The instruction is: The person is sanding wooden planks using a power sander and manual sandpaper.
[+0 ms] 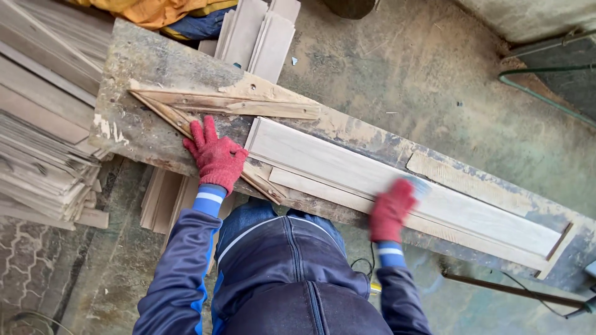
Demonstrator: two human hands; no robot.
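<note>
I see the long, worn workbench [143, 133] running across the view, with a pale board [347, 167] lying flat along it. My left hand [214, 156], in a red glove, presses flat beside the board's end, fingers together. My right hand [390, 209] rests on the board, blurred; I cannot tell its finger position, perhaps curled.

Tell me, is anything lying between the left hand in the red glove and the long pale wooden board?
Yes. A thin brown wooden strip runs slantwise between the left hand and the long pale wooden board's near end.
</note>
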